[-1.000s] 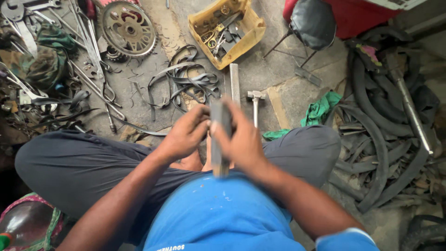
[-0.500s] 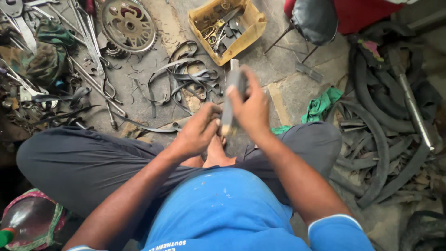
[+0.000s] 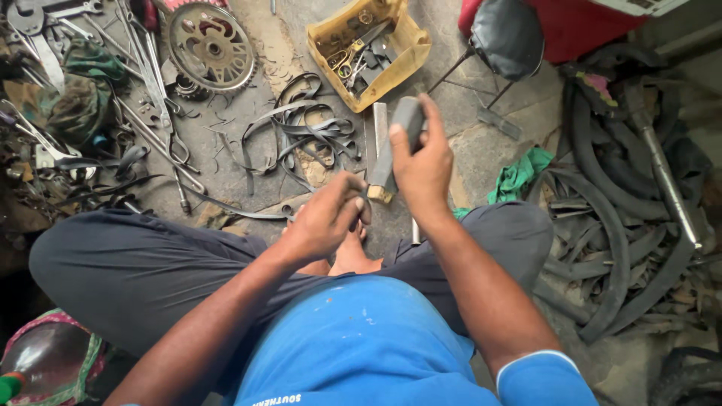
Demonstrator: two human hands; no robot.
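The workshop floor (image 3: 481, 150) is littered with rubber strips and tools. At frame centre my right hand (image 3: 423, 169) grips a dark rubber strip (image 3: 396, 146) upright; my left hand (image 3: 327, 218) pinches its lower end. I judge I'm working that end, needing a steady hold next.

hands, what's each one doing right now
left hand: closed, fingers pinched at the lower end of the tool.
right hand: closed around the tool's upper part.

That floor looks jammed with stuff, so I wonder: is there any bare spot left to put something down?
Some. Bare floor shows between the yellow tray and the black stool, and on the stone slab beside the green rag. Left of the rubber strips the tools and sprocket crowd it; right, the tyres.
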